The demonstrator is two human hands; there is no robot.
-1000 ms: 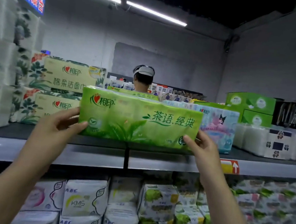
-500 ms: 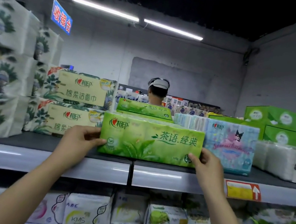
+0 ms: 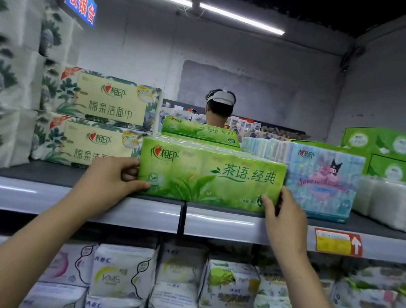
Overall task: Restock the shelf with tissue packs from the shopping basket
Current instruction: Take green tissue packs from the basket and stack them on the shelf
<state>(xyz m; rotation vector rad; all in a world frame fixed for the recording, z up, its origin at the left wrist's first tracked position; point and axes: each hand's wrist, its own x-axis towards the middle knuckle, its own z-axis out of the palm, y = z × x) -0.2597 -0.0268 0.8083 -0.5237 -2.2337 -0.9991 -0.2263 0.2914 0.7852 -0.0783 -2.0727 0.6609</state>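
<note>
Tissue pack [image 3: 210,175], the green one, is sitting at the front edge of the upper shelf [image 3: 108,208], just beside the floral packs [image 3: 100,121] on one side and the blue cartoon pack [image 3: 322,183] on the other. I am seeing my left hand [image 3: 110,179] gripping its left end, thumb lying on the front, fingers curling round the side. My right hand [image 3: 283,217] is gripping the right end, thumb pressing the lower front corner. 1 more green pack [image 3: 200,130] is lying behind it.

yep, two green tissue packs [image 3: 210,179]; two beige-label floral packs [image 3: 108,104]; one blue cartoon pack [image 3: 322,183]; two green boxes [image 3: 384,142]; one blue sign [image 3: 80,0]
</note>
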